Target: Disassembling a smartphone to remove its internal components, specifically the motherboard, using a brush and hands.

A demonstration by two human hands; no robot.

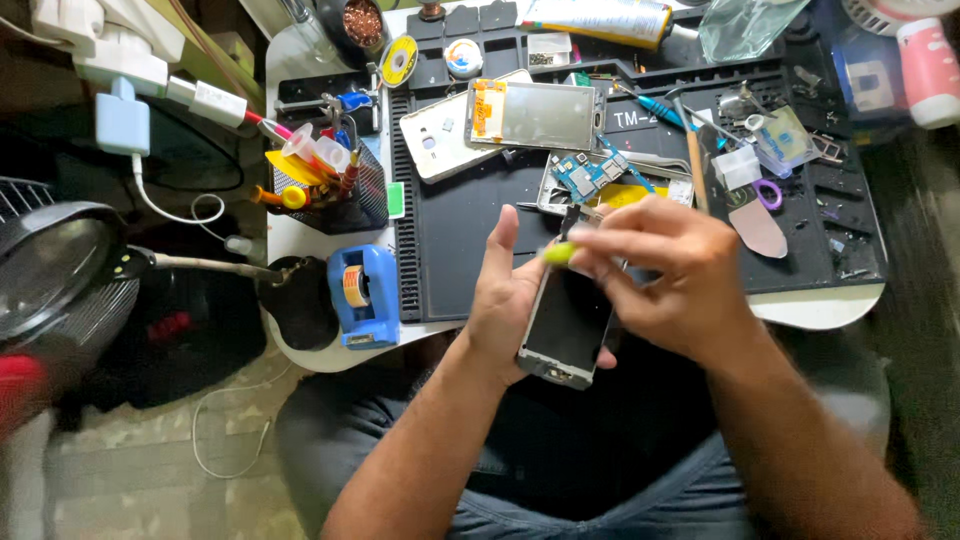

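My left hand (505, 300) cradles a dark phone screen assembly (566, 325) from below, thumb raised beside it. My right hand (668, 275) is over the top end of the phone, fingers pinched on a small tool with a yellow-green handle (559, 253). Both hands hover above the near edge of a black repair mat (450, 230). On the mat behind them lie a blue circuit board (588, 175), a metal phone frame with an orange flex (532, 114) and a white back cover (435, 140).
A mesh cup of tools (335, 185) and a blue tape dispenser (362, 295) stand left of the mat. A pink plastic pick (757, 225), small parts, a glue tube (595, 20) and solder reels lie farther back. A black fan (60, 275) is at the left.
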